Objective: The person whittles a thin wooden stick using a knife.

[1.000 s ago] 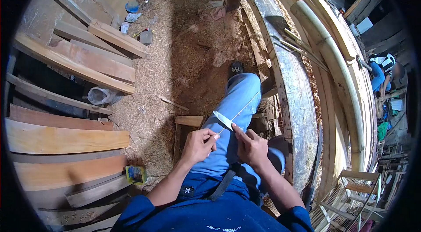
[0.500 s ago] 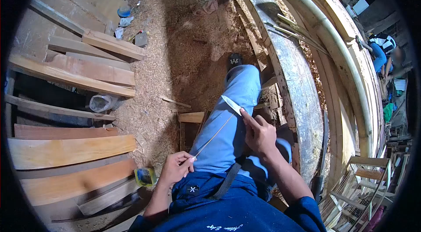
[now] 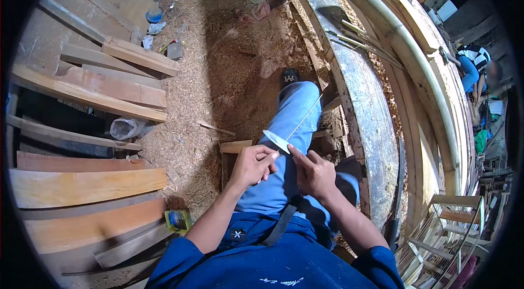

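The left hand [image 3: 254,168] has its thumb and forefinger pressed together on the near end of a thin stick [image 3: 303,121], just beside the knife [image 3: 277,140]. The stick runs forward and to the right from that pinch, crossing at the blade and reaching over the raised knee of the blue jeans [image 3: 299,104]. The right hand [image 3: 315,177] is closed around the knife, its forefinger laid toward the blade (the handle is hidden in the palm), and the blade points forward and left from that grip, close to the left fingertips. Beneath both grips is the jeans' leg; ahead of them, a dark shoe [image 3: 289,76] rests on the shavings-covered ground [image 3: 191,92]. To the right of the right hand stands a worn wooden beam [image 3: 363,109], with a bamboo pole [image 3: 417,65] farther right; well left of the left hand lie wooden boards [image 3: 87,188].
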The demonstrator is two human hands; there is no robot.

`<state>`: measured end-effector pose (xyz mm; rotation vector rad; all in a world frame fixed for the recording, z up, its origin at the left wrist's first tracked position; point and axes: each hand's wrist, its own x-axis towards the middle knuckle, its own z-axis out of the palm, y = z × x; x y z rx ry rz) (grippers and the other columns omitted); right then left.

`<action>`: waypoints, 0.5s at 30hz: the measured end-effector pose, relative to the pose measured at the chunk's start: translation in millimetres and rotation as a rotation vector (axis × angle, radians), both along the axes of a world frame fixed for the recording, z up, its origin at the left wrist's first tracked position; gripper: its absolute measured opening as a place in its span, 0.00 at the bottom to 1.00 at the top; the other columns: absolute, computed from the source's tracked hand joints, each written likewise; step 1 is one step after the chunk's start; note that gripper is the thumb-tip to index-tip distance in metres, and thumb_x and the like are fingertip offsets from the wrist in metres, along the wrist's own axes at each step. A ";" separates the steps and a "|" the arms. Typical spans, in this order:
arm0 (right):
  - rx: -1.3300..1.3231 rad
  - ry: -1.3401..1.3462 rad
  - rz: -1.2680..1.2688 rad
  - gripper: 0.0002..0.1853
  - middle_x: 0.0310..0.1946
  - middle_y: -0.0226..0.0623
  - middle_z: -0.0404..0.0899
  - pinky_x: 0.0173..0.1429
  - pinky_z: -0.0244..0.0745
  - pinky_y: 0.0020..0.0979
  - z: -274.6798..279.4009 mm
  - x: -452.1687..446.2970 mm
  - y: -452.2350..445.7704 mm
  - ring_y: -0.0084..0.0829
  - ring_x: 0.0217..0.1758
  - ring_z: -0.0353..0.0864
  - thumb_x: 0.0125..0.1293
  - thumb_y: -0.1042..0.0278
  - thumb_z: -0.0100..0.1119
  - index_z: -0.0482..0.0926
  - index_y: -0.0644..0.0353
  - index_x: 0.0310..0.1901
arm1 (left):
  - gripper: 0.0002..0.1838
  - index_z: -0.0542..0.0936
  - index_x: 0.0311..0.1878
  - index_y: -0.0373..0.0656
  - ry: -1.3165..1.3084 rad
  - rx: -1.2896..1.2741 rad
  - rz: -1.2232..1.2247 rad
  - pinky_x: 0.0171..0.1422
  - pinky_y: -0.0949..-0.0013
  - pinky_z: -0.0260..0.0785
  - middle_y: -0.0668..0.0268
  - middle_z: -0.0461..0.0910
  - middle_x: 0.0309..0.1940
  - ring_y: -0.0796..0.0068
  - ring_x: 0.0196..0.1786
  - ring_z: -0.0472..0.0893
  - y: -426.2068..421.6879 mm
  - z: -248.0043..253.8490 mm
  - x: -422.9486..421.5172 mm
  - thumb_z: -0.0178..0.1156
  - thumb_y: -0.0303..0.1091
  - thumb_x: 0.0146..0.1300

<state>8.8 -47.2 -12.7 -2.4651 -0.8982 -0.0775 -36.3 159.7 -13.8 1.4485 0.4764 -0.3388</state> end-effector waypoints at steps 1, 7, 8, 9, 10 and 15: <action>0.001 0.005 -0.009 0.27 0.23 0.34 0.73 0.22 0.74 0.38 -0.5 1.3 0.1 0.36 0.20 0.79 0.63 0.68 0.62 0.78 0.36 0.65 | 0.11 0.82 0.38 0.33 -0.019 -0.005 0.018 0.14 0.78 0.58 0.63 0.83 0.23 0.85 0.15 0.72 0.7 -1.7 -5.6 0.61 0.33 0.71; -0.007 -0.010 -0.008 0.25 0.23 0.34 0.72 0.21 0.74 0.38 -2.3 1.7 1.9 0.36 0.20 0.79 0.64 0.67 0.61 0.79 0.36 0.64 | 0.09 0.82 0.40 0.31 -0.017 -0.001 0.080 0.18 0.79 0.60 0.62 0.83 0.23 0.87 0.16 0.71 5.9 -0.2 -40.7 0.63 0.30 0.71; -0.011 -0.022 -0.014 0.25 0.22 0.34 0.72 0.21 0.74 0.38 -1.7 2.5 2.3 0.36 0.19 0.79 0.65 0.67 0.61 0.79 0.37 0.64 | 0.09 0.82 0.40 0.31 -0.015 -0.001 0.081 0.18 0.79 0.60 0.62 0.83 0.23 0.87 0.16 0.71 8.1 -0.5 -48.2 0.63 0.30 0.71; -0.014 -0.034 -0.022 0.24 0.22 0.34 0.72 0.21 0.73 0.38 -1.5 3.5 2.6 0.35 0.19 0.79 0.65 0.67 0.61 0.79 0.37 0.64 | 0.09 0.82 0.40 0.31 -0.010 0.009 0.070 0.18 0.79 0.60 0.62 0.83 0.23 0.87 0.16 0.71 11.2 0.0 -56.2 0.62 0.30 0.71; -0.015 -0.032 -0.023 0.24 0.22 0.34 0.72 0.21 0.73 0.38 -2.1 4.1 2.6 0.35 0.19 0.79 0.65 0.67 0.61 0.79 0.37 0.64 | 0.09 0.82 0.40 0.31 -0.005 0.020 0.057 0.19 0.79 0.60 0.62 0.83 0.23 0.86 0.16 0.71 14.6 0.9 -64.5 0.62 0.30 0.71; -0.014 -0.071 -0.102 0.25 0.22 0.35 0.71 0.21 0.72 0.40 -10.3 13.9 -3.0 0.37 0.19 0.78 0.65 0.67 0.60 0.79 0.37 0.64 | 0.08 0.83 0.41 0.32 0.050 0.019 0.062 0.19 0.78 0.60 0.62 0.83 0.23 0.85 0.16 0.71 32.4 3.5 -114.5 0.62 0.29 0.71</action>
